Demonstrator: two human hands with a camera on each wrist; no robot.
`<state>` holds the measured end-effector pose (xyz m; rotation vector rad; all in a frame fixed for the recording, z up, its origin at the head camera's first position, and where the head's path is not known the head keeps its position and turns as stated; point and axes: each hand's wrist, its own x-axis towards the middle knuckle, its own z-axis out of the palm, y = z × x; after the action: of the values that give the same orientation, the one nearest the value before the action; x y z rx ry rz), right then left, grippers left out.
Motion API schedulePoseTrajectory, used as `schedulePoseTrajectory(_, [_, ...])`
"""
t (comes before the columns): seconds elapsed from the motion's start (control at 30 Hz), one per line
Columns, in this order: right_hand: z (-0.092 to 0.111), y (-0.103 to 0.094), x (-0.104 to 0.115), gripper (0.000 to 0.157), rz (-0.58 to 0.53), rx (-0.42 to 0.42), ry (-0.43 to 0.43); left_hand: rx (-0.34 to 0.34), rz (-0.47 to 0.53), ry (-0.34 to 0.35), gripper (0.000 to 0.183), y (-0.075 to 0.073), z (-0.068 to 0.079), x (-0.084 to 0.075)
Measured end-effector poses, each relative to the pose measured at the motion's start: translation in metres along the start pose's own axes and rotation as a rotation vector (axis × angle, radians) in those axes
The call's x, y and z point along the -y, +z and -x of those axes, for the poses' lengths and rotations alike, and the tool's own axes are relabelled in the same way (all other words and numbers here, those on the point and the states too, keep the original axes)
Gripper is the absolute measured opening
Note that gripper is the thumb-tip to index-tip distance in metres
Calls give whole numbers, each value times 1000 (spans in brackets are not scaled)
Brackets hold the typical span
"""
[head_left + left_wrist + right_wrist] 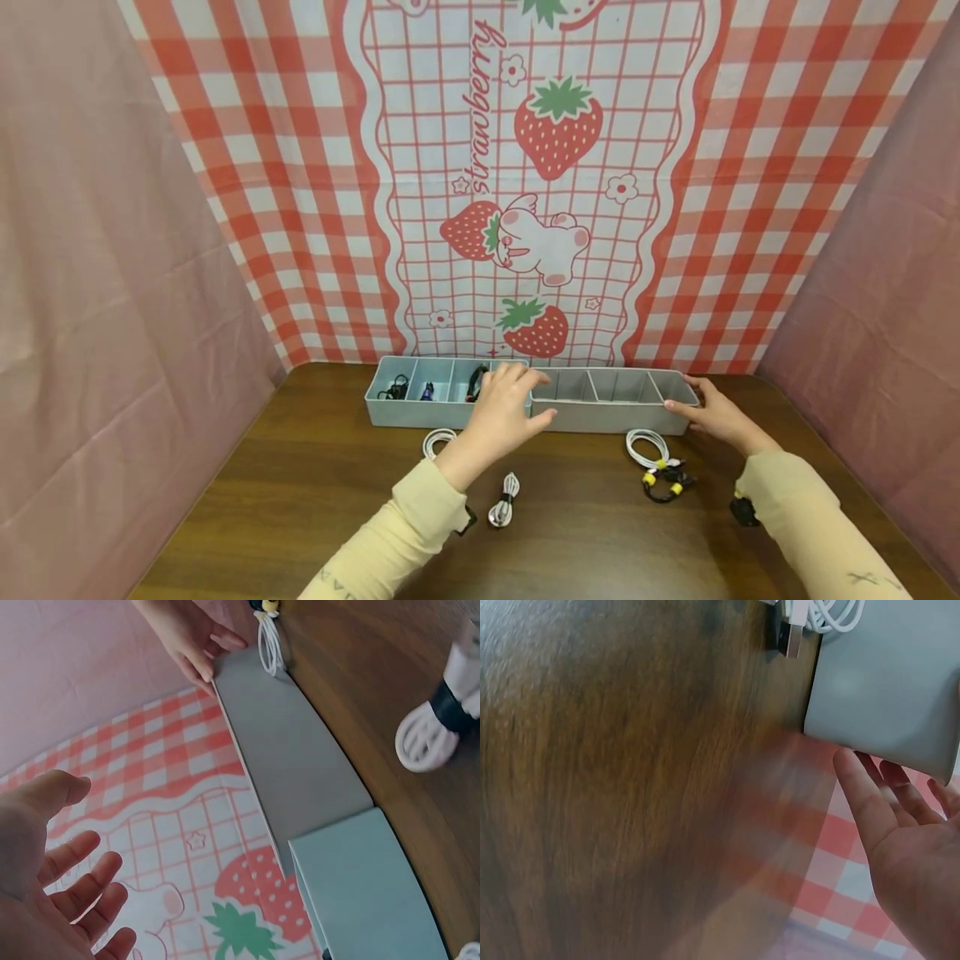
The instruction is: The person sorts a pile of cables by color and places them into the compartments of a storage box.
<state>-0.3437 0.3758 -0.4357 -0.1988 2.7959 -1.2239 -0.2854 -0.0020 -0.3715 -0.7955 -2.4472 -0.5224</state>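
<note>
My left hand point(504, 408) hovers over the place where two divided boxes meet, its fingers spread and slightly bent with nothing between them. In the left wrist view that hand's palm and fingers point(101, 881) show free of any thing. At the far right, my right hand point(716, 412) grips the end of the grey box point(607, 417), thumb at the front corner and fingers along the end wall. End to end with it stands the pale blue box point(420, 412). Black cables point(395, 387), a small dark blue item point(427, 391) and a black cord point(474, 383) lie in its compartments.
On the wooden table point(570, 533) before the boxes lie a white coiled cable point(437, 440), a bundled white cable point(502, 504), another white coil point(643, 448) and a black cable with yellow connectors point(660, 496). A strawberry-print cloth point(465, 292) hangs behind.
</note>
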Motion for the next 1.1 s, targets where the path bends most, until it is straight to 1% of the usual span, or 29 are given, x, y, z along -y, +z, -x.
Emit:
schedulePoseTrajectory(0.17, [0,-2,0,88,8,11,-8,38,40,15,42,4,0,-11])
schedulePoseTrajectory(0.43, [1,-3,2,88,15,32,-4,69,68,65,42,21,3,-25])
schedulePoseTrajectory(0.53, [1,-4,3,88,24,32,6,71,84,85,44,26,4,-31])
schedulePoseTrajectory(0.7, [-1,-4,4,88,29,32,11,61,84,125,43,33,3,-38])
schedulePoseTrajectory(0.8, [-1,-4,4,88,25,30,12,66,79,141,42,39,2,-41])
schedulePoseTrajectory(1.1, [-1,-4,5,88,22,28,17,106,61,144,42,60,1,-51])
